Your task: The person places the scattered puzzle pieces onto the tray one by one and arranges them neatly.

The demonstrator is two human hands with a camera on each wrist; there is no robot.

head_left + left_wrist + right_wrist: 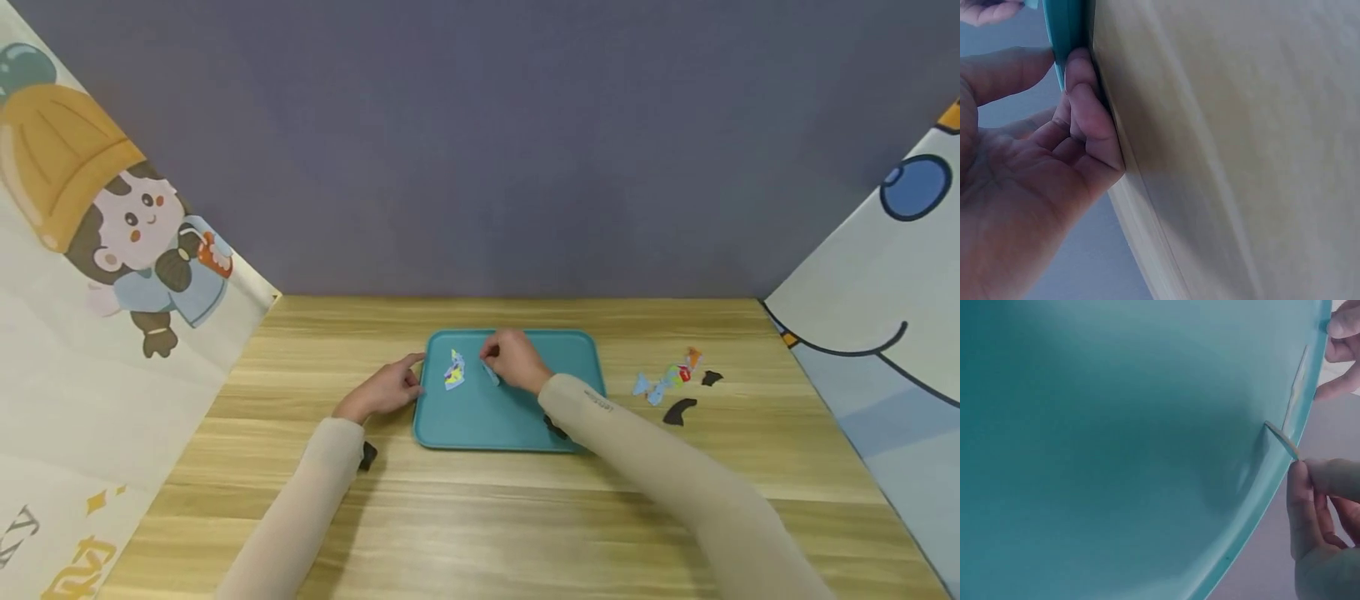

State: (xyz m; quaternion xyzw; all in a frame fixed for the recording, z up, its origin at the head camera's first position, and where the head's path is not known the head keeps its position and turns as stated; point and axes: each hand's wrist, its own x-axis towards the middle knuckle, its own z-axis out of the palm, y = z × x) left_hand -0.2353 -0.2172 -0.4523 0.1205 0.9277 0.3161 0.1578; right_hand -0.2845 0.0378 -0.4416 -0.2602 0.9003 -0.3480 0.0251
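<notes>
My right hand [516, 360] is over the teal tray [480, 429]. Between its thumb and forefinger it pinches a thin, light-blue flat piece [1283, 439], which stands tilted with its lower end at the tray's surface. To the left of that lies a flat piece patterned in yellow, purple and pale blue [454, 372]. My left hand [386, 387] holds the tray's left rim, thumb and curled fingers against the edge in the left wrist view. Part of a black piece [554, 427] shows in the tray beside my right sleeve.
On the wooden table [480, 525], right of the tray, lie several colourful flat pieces [675, 375], a small black piece [711, 378] and a curved black piece [678, 412]. Another black piece [367, 456] sits beside my left sleeve. A grey wall [517, 167] stands behind.
</notes>
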